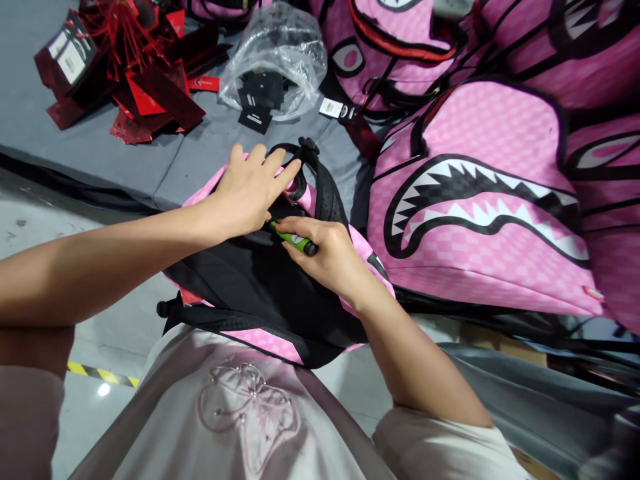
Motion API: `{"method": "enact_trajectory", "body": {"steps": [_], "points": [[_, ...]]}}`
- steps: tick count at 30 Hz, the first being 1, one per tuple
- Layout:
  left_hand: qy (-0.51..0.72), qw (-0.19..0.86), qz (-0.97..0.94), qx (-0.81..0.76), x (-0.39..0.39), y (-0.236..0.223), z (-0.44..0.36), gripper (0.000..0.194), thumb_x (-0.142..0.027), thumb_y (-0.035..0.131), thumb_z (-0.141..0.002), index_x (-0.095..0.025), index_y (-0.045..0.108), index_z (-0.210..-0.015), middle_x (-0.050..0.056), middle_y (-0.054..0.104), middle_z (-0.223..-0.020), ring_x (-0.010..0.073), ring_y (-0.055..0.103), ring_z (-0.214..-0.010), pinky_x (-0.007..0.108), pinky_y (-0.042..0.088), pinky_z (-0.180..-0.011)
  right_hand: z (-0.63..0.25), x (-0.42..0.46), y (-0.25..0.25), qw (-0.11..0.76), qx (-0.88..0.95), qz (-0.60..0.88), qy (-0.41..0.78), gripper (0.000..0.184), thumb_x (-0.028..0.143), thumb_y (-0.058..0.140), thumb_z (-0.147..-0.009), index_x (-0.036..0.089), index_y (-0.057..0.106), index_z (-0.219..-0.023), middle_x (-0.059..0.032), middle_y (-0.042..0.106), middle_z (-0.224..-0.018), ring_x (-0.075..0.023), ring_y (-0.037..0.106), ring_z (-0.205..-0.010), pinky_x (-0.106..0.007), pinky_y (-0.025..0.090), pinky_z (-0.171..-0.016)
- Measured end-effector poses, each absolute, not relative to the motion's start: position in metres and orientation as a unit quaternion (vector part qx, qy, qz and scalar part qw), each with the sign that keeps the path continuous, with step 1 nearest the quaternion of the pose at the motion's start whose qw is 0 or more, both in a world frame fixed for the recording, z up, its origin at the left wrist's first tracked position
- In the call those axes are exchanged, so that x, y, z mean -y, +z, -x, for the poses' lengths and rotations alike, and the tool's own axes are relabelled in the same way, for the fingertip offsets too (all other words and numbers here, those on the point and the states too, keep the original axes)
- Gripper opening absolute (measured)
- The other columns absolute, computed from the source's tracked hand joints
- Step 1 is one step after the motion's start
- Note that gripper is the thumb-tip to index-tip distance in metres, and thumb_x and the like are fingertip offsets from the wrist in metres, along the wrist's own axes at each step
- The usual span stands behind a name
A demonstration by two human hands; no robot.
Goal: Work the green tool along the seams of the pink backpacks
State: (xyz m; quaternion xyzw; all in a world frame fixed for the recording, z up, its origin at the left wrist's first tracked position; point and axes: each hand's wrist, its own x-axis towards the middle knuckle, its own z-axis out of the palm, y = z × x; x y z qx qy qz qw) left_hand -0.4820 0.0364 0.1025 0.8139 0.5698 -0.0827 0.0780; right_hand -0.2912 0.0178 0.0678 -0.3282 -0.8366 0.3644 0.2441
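A pink and black backpack (270,280) lies with its black padded back and shoulder straps facing up, tilted against my front. Across its upper part my left hand (250,187) rests palm down, fingers spread apart, the thumb near the tool's far end. My right hand (325,247) is closed around a green pen-shaped tool (295,240) with a black butt end. The tool points toward the black fabric beside my left thumb. Its tip is hidden, so I cannot tell whether it touches the fabric.
On the grey-covered table (195,160) lies a pile of red and dark tags (145,87). A clear plastic bag (285,40) holds black tags. Pink backpacks with shark-mouth prints, including a large one (480,207), crowd the right side. Yellow-black tape (103,375) marks the floor.
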Motion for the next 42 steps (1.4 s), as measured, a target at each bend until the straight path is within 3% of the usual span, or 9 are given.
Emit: {"method": "enact_trajectory", "body": {"steps": [17, 20, 25, 29, 33, 42], "points": [[-0.099, 0.064, -0.814, -0.568, -0.039, 0.104, 0.481, 0.091, -0.05, 0.065, -0.092, -0.021, 0.016, -0.163, 0.018, 0.029, -0.162, 0.0443, 0.031, -0.142, 0.06, 0.028, -0.114, 0.292, -0.016, 0.063, 0.262, 0.793, 0.368, 0.408, 0.024, 0.011, 0.066, -0.086, 0.019, 0.078, -0.106, -0.0044, 0.079, -0.111, -0.0219, 0.076, -0.1, -0.033, 0.059, -0.096], [-0.11, 0.077, -0.832, -0.538, -0.046, 0.103, 0.499, 0.101, -0.051, 0.069, -0.088, -0.025, 0.008, -0.164, 0.018, 0.021, -0.166, 0.0453, 0.029, -0.144, 0.062, 0.029, -0.115, 0.292, -0.014, 0.059, 0.269, 0.792, 0.363, 0.41, 0.023, 0.011, 0.066, -0.086, 0.017, 0.078, -0.105, -0.0049, 0.079, -0.107, -0.0216, 0.077, -0.098, -0.031, 0.06, -0.093], [-0.132, 0.112, -0.807, -0.565, -0.042, 0.107, 0.532, 0.128, -0.058, 0.08, -0.077, -0.036, -0.013, -0.161, 0.017, -0.008, -0.17, 0.0508, 0.021, -0.148, 0.065, 0.034, -0.112, 0.293, -0.005, 0.049, 0.342, 0.776, 0.342, 0.404, 0.025, 0.015, 0.064, -0.091, 0.018, 0.076, -0.112, -0.0079, 0.078, -0.116, -0.0222, 0.075, -0.108, -0.034, 0.06, -0.098], [-0.125, 0.098, -0.779, -0.607, -0.029, 0.112, 0.518, 0.141, -0.054, 0.088, -0.069, -0.033, -0.017, -0.161, 0.02, -0.011, -0.169, 0.0505, 0.029, -0.144, 0.064, 0.042, -0.108, 0.306, -0.002, 0.039, 0.36, 0.779, 0.305, 0.412, 0.025, 0.014, 0.063, -0.091, 0.018, 0.076, -0.113, -0.0089, 0.077, -0.119, -0.0218, 0.073, -0.114, -0.035, 0.058, -0.104], [-0.155, 0.076, -0.77, -0.615, -0.024, 0.112, 0.5, 0.133, -0.049, 0.087, -0.072, -0.033, -0.009, -0.163, 0.02, -0.007, -0.17, 0.0485, 0.032, -0.14, 0.064, 0.047, -0.103, 0.317, -0.003, 0.028, 0.369, 0.774, 0.303, 0.416, 0.025, 0.015, 0.064, -0.091, 0.019, 0.076, -0.113, -0.0075, 0.077, -0.119, -0.0217, 0.073, -0.114, -0.035, 0.058, -0.105], [-0.187, 0.071, -0.814, -0.546, -0.033, 0.112, 0.518, 0.111, -0.026, 0.065, -0.087, -0.029, -0.017, -0.161, 0.02, 0.005, -0.169, 0.0448, 0.034, -0.143, 0.053, 0.049, -0.105, 0.314, 0.002, 0.029, 0.384, 0.766, 0.311, 0.411, 0.025, 0.018, 0.065, -0.091, 0.019, 0.076, -0.113, -0.0081, 0.077, -0.118, -0.0221, 0.073, -0.111, -0.035, 0.059, -0.102]]}}
